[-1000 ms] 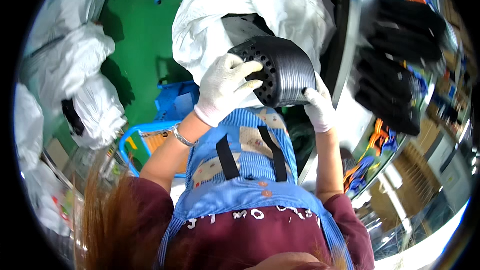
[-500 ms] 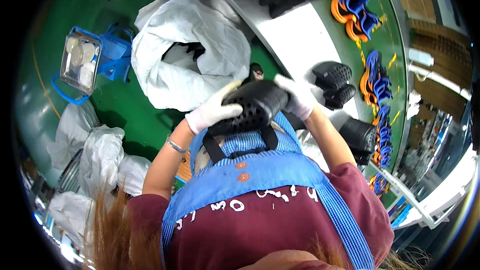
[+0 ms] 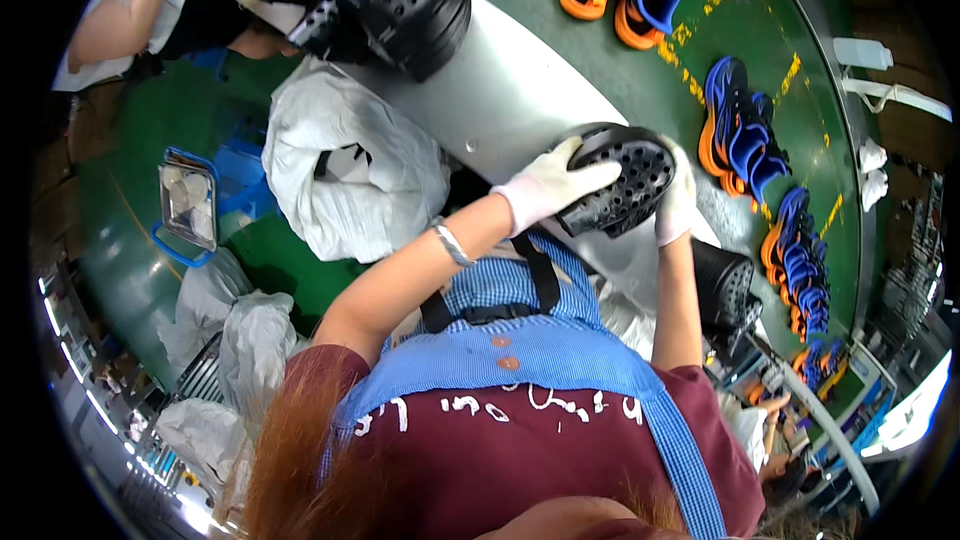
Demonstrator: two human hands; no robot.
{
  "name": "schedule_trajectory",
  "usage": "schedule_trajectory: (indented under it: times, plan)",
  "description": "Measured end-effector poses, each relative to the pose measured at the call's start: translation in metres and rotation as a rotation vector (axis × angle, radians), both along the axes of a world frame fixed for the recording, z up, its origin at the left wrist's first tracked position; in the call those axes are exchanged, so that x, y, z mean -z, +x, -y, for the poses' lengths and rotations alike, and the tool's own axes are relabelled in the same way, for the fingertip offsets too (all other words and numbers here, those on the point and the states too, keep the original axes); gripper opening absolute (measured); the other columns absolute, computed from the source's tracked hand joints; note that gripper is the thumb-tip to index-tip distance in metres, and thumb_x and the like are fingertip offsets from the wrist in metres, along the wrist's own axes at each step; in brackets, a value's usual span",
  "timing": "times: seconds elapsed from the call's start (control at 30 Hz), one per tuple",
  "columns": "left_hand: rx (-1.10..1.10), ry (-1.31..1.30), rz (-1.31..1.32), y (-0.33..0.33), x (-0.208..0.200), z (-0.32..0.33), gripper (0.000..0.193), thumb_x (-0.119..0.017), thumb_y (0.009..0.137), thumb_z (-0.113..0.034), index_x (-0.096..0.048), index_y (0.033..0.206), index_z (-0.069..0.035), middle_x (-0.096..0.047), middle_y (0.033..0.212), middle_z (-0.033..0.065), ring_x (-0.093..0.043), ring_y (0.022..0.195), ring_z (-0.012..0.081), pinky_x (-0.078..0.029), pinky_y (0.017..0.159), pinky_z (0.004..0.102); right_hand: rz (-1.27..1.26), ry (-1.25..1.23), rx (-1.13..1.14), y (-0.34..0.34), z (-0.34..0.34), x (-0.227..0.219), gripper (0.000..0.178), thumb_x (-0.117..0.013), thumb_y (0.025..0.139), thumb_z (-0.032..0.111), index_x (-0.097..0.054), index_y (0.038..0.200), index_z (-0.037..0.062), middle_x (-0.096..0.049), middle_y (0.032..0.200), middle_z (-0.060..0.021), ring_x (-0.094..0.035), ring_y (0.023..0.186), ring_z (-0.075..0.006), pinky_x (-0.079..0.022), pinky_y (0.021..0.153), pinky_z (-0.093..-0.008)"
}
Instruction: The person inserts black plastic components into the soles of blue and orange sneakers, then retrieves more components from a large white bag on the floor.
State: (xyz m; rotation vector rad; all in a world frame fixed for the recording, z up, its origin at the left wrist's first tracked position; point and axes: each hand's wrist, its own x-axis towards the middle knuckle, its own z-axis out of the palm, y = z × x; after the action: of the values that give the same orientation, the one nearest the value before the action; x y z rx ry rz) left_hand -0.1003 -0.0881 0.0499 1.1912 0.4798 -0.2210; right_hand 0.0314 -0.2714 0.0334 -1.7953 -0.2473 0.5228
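Black perforated clogs (image 3: 640,175) are held between my two gloved hands above the pale work surface, toes and holes facing up. At least one clog shows plainly; a dark rim behind it looks like a second, but I cannot tell for sure. My left hand (image 3: 555,180) grips the left side, thumb and forefinger spread along it. On the right edge, my right hand (image 3: 677,202) is wrapped round, its fingers partly hidden behind the clog. Close to my right forearm sits a stack of black clogs (image 3: 725,285).
A pile of black clogs (image 3: 420,0) covers the far left of the metal table (image 3: 510,90). Blue-and-orange sneakers (image 3: 735,130) line a green belt to the right. An open white sack (image 3: 350,210) and a clear bin (image 3: 187,205) stand left. Another person (image 3: 120,30) is at upper left.
My hands have gone from in front of my apron to the right, over the table where a pair of clogs lay. My view has turned, and another person now shows at upper left.
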Motion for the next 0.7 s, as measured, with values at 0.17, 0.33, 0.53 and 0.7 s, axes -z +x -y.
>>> schedule_trajectory:
  times: [0.17, 0.33, 0.53, 0.7]
  plan:
    - [0.1, 0.185, -0.406, 0.036, 0.006, 0.008, 0.098, -0.064, 0.082, -0.058, -0.033, 0.144, 0.011, -0.049, 0.138, 0.027, -0.049, 0.129, 0.0288, -0.037, 0.107, 0.0328, -0.02, -0.037, 0.08, 0.016, 0.027, 0.084, 0.03, -0.049, 0.099, 0.023, -0.064, 0.112, -0.0008, -0.067, 0.109, -0.012, -0.061, 0.103, -0.0213, -0.045, 0.094, -0.0315]
    - [0.13, 0.153, -0.364, 0.036, -0.003, 0.003, 0.099, -0.06, 0.084, -0.061, -0.031, 0.145, 0.011, -0.048, 0.139, 0.0288, -0.048, 0.13, 0.0318, -0.035, 0.109, 0.0338, 0.134, -0.19, -0.05, 0.049, 0.022, 0.035, 0.029, -0.054, 0.097, 0.021, -0.064, 0.116, 0.0006, -0.066, 0.112, -0.0115, -0.061, 0.108, -0.0208, -0.044, 0.098, -0.0315]
    - [0.15, 0.301, -0.362, 0.026, -0.026, -0.001, 0.098, -0.058, 0.082, -0.065, -0.035, 0.144, 0.008, -0.047, 0.139, 0.031, -0.048, 0.13, 0.0367, -0.036, 0.11, 0.0361, 0.965, -0.545, -0.401, 0.117, -0.095, -0.018, 0.051, -0.065, 0.086, 0.028, -0.054, 0.133, 0.0134, -0.053, 0.133, -0.0208, -0.054, 0.114, -0.0417, -0.044, 0.099, -0.045]
    - [0.106, 0.374, -0.368, 0.002, -0.049, -0.015, 0.092, -0.06, 0.081, -0.063, -0.04, 0.143, 0.0, -0.052, 0.134, 0.0292, -0.048, 0.128, 0.0394, -0.036, 0.11, 0.0392, 0.827, -0.699, -0.633, 0.142, -0.203, -0.015, 0.056, -0.069, 0.082, 0.037, -0.054, 0.133, 0.0199, -0.042, 0.146, -0.0166, -0.053, 0.118, -0.0431, -0.046, 0.099, -0.0458]
